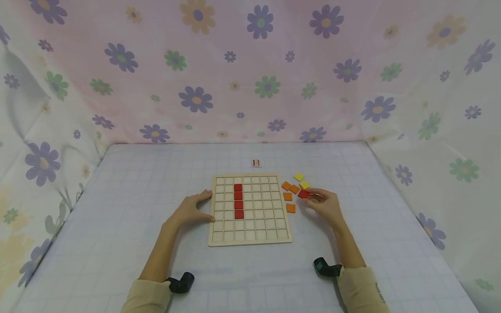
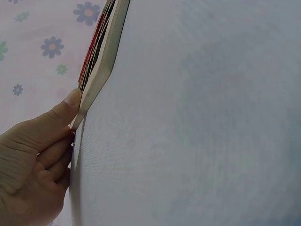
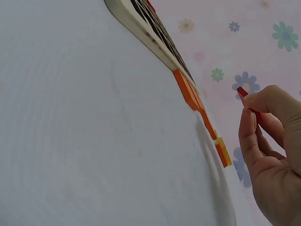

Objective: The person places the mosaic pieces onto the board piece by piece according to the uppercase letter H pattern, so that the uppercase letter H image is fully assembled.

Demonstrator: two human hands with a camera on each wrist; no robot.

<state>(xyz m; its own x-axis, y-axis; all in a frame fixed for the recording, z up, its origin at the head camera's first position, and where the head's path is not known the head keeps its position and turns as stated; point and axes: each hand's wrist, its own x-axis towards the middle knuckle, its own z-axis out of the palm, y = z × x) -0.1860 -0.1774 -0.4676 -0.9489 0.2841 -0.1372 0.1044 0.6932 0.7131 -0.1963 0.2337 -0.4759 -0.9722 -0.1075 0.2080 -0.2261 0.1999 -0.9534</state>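
A pale gridded table (image 1: 117, 208) stands before flowered cloth walls. Just right of the wooden board (image 1: 250, 238), the right hand (image 1: 326, 205) pinches a red tile (image 1: 303, 194) between thumb and fingers, lifted beside orange tiles (image 1: 289, 195) and yellow tiles (image 1: 301, 180). The left hand (image 1: 192, 210) rests spread against the board's left edge. Four red tiles (image 1: 238, 201) fill one column.

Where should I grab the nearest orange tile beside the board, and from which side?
Pinch the orange tile by two opposite edges, coming from above. It lies flat on the table, apart from the other tiles, its left edge near the board.
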